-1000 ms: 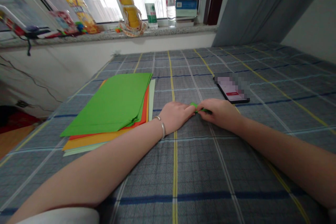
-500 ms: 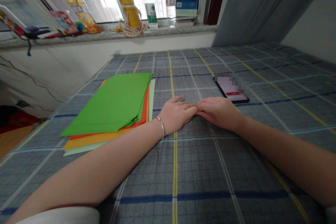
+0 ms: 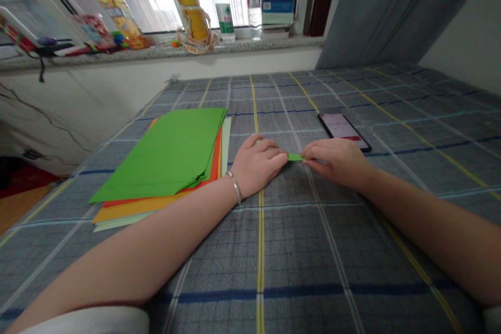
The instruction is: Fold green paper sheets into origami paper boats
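Observation:
A narrow strip of green paper (image 3: 295, 157) shows between my two hands, low over the plaid cloth. The fingers of my left hand (image 3: 261, 163) are bent and closed over the strip's left part, which they hide. My right hand (image 3: 332, 160) pinches the strip's right end between thumb and fingers. To the left of my left hand lies a stack of coloured paper sheets (image 3: 164, 151), bright green on top, with orange, yellow and pale green edges showing beneath.
A phone (image 3: 341, 126) lies just beyond my right hand, its screen lit. Plaid cloth (image 3: 219, 261) covers the surface. On the windowsill (image 3: 238, 47) at the back stand several bottles (image 3: 224, 8), a yellow cup (image 3: 197, 18) and stacked boxes (image 3: 278, 8).
My hands have moved apart a little, the left one leftward and the right one rightward. More of the green paper strip now shows between them.

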`<state>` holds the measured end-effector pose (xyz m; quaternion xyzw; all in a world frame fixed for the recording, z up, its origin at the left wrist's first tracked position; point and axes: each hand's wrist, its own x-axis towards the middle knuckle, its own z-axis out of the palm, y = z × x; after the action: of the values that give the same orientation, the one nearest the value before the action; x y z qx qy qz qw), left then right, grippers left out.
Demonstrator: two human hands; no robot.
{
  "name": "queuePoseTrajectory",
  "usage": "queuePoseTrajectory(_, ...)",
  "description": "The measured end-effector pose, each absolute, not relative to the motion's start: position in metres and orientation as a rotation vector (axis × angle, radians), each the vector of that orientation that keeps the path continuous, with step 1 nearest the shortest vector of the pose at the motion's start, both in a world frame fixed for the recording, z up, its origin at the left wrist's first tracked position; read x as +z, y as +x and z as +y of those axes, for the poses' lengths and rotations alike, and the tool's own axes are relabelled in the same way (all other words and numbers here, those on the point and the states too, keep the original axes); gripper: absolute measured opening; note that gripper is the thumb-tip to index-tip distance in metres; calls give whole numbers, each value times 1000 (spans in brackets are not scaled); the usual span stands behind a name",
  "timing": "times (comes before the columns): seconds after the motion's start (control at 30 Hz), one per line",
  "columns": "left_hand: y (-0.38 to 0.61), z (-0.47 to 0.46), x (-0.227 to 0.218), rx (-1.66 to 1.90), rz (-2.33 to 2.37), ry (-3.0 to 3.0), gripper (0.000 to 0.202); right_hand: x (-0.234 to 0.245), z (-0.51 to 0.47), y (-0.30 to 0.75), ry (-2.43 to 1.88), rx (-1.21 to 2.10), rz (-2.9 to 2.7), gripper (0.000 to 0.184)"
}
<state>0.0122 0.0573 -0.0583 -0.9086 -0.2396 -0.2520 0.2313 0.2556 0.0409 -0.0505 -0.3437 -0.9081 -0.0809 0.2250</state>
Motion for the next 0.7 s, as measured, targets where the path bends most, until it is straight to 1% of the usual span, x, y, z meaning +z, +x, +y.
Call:
queuePoseTrajectory(0.27,6,58,-53,-702,-676,-2476,14,-43,43,270,-933,-366,-2529,18)
queuePoseTrajectory(0.47,6,59,-55,-723,-725,-2485,12,-43,44,276,-1016,-511,-2501,20)
queuePoseTrajectory(0.57,5,61,-57,-731,-736,-2493,11,-44,42,276,-1069,-512,-2490,17)
queuePoseTrajectory(0.7,4,61,-56,-786,-720,-2494,10,-47,39,270,-1072,-405,-2416,10)
